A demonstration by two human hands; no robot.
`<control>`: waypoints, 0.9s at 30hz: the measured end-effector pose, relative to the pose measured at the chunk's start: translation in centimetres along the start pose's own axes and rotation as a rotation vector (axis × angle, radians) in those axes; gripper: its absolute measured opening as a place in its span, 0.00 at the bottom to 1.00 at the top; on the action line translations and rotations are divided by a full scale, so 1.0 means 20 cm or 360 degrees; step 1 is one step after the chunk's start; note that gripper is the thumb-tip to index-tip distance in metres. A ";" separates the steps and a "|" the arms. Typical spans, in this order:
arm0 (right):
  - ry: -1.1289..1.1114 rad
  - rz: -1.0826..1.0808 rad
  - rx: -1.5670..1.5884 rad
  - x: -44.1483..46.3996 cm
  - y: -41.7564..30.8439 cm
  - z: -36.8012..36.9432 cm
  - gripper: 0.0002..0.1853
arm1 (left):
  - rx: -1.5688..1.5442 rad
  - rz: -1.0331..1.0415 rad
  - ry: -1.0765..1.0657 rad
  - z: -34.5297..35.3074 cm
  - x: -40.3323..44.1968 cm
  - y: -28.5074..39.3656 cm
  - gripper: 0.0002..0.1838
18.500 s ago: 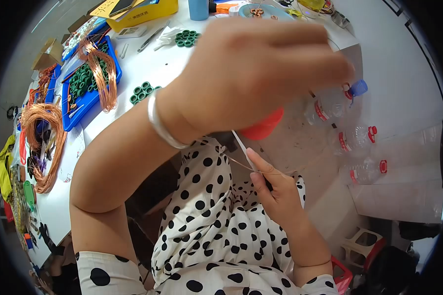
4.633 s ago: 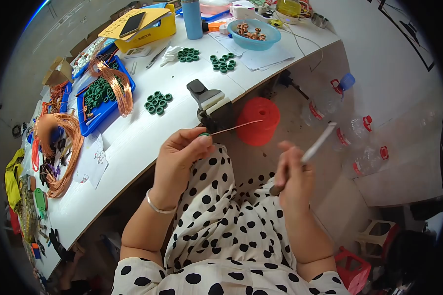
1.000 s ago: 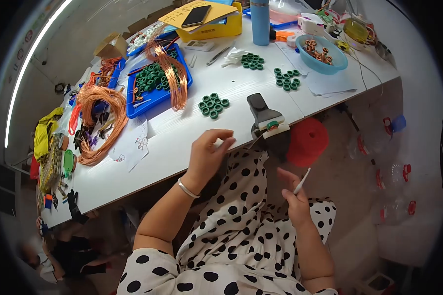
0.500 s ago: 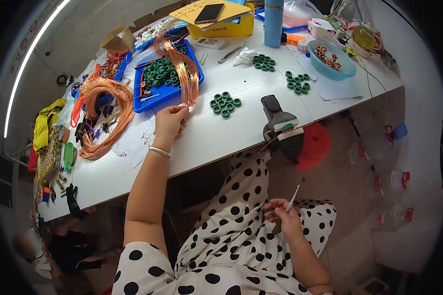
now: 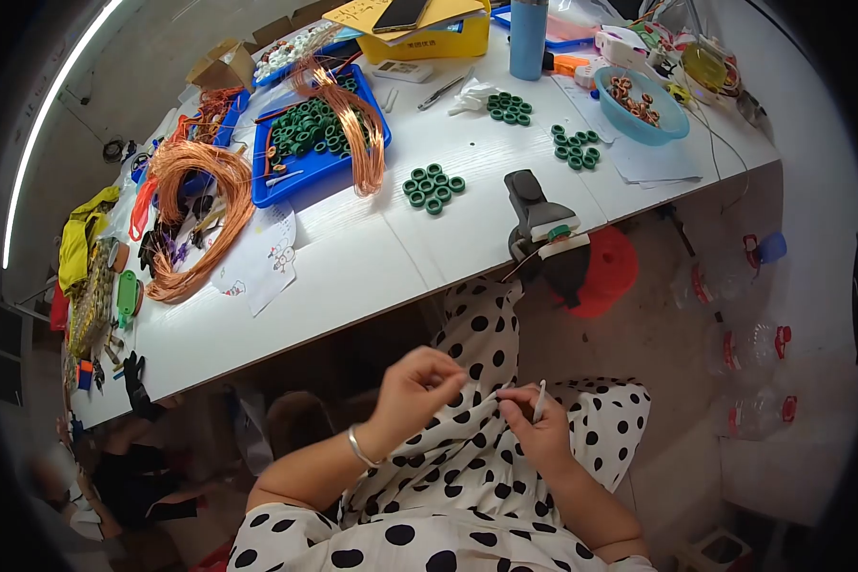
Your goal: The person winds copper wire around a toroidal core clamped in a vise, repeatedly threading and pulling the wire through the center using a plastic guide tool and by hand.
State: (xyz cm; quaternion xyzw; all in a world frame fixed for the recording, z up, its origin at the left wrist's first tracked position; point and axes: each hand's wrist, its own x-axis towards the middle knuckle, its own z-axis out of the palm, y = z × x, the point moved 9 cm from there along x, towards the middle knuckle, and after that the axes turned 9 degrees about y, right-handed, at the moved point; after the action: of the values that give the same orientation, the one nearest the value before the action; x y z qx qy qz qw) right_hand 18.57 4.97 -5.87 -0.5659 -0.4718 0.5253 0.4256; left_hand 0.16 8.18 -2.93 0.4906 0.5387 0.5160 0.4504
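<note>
Over my lap, my left hand [image 5: 418,396] is closed in a pinch; whatever its fingertips hold is too fine to make out. Close beside it, my right hand [image 5: 541,434] grips a slim white tool that looks like a crochet hook [image 5: 541,400], its tip pointing up. A clamp [image 5: 534,210] at the table edge holds a green ring [image 5: 559,232] between pale jaws. On the table beyond lie a group of green ring cores [image 5: 434,189] and a bundle of copper wires [image 5: 364,153], which hangs over a blue tray [image 5: 322,184] of more green rings.
A large copper wire coil [image 5: 234,229] lies at the left. Further back are a yellow box [image 5: 429,43], a blue bottle [image 5: 527,43] and a light-blue bowl [image 5: 672,133] of copper-wound rings. A red round object [image 5: 608,272] sits below the clamp. Plastic bottles [image 5: 758,348] stand on the floor.
My left hand has left the end of the copper wire bundle and come down to my lap near the right hand. My right hand has shifted slightly left, its tool now more upright.
</note>
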 end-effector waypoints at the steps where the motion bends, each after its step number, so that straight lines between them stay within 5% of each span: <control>1: 0.0035 -0.0193 -0.0072 0.00 -0.10 0.01 0.09 | 0.0140 0.0061 -0.0069 0.06 -0.09 -0.03 0.05; 7: 0.0006 -0.0402 -0.0294 0.00 -0.16 0.04 0.11 | 0.0535 0.0299 -0.0122 0.19 -0.19 0.04 0.03; 15: 0.0080 0.0021 0.0159 -0.04 0.04 -0.07 0.06 | -0.0018 -0.0110 -0.0477 0.27 -0.22 -0.17 0.13; 19: 0.0108 -0.0137 -0.0027 -0.11 -0.01 -0.16 0.07 | -0.0792 -0.0738 -0.0313 0.29 -0.18 -0.31 0.25; 22: -0.0177 0.0347 0.0079 -0.26 0.09 -0.22 0.08 | -0.1683 -0.0927 -0.0730 0.46 -0.14 -0.17 0.31; 27: -0.0263 0.0904 0.0200 -0.59 0.44 -0.64 0.07 | -0.1764 -0.0836 -0.0700 0.52 -0.01 -0.06 0.28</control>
State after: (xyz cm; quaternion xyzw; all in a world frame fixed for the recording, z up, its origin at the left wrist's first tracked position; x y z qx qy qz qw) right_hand 32.11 -8.04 -11.11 -0.6032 -0.2942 0.6957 0.2559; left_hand 10.37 9.28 -4.75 0.1318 0.1900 0.4778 0.8475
